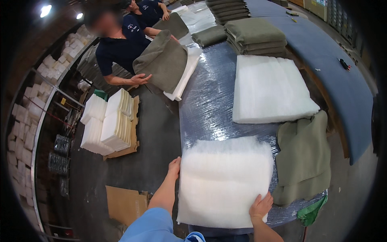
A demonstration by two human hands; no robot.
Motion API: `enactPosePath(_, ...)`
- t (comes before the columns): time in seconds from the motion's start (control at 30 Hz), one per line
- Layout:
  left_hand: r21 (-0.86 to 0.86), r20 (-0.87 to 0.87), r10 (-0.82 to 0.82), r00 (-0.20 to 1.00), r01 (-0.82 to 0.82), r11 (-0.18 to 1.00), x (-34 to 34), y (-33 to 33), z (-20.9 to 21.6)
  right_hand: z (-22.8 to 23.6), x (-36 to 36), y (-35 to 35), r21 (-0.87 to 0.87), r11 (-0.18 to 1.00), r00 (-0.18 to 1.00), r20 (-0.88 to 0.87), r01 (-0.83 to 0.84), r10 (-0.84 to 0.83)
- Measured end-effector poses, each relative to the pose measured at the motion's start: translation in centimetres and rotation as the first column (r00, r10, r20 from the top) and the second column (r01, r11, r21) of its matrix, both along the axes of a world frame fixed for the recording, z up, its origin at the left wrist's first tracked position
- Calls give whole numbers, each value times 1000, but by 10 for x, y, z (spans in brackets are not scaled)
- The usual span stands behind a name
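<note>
White pad (pixel 223 185), underside hidden; left hand (pixel 174 167), right hand (pixel 261 206) at edges.

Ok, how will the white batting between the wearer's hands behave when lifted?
The white batting is probably light, given its fluffy, fibrous look. It may sag between the left hand and right hand, since its edges look soft. Its wispy far edge might shed if pinched.

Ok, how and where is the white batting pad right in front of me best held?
Probably by its left and right edges, one hand coming in from each side. The white batting pad lies flat, looks soft and broad, and both side edges are exposed. The left hand and right hand are at those edges.
</note>
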State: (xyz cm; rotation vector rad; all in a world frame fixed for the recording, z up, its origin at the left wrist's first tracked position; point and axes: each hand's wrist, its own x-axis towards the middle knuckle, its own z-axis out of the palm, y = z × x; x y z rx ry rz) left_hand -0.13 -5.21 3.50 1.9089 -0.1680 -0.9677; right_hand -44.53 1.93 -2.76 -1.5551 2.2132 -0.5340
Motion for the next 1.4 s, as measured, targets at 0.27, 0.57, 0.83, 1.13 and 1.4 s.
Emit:
enactPosePath(0.27, 108, -57, -172, 983, 178, 978, -23, 25, 4, -1, 2, 3, 23, 999, 998, -47, 32, -31)
enactPosePath(0.57, 77, -415, -82, 906, 125, 989, -3, 0, 5, -5, 6, 4, -37, 999, 996, -85, 0, -3)
enactPosePath(0.83, 152, -73, -91, 993, 102, 983, -18, 79, 8, -7, -5, 7, -61, 997, 992, -115, 39, -46)
enactPosePath(1.13, 180, -286, -115, 951, 171, 969, -28, 112, 16, 0, 4, 12, -41, 999, 995, -91, 33, -37)
enactPosePath(1.4, 336, -111, -270, 956, 292, 895, -76, 214, 21, 10, 10, 13, -15, 999, 998, -54, 39, -40)
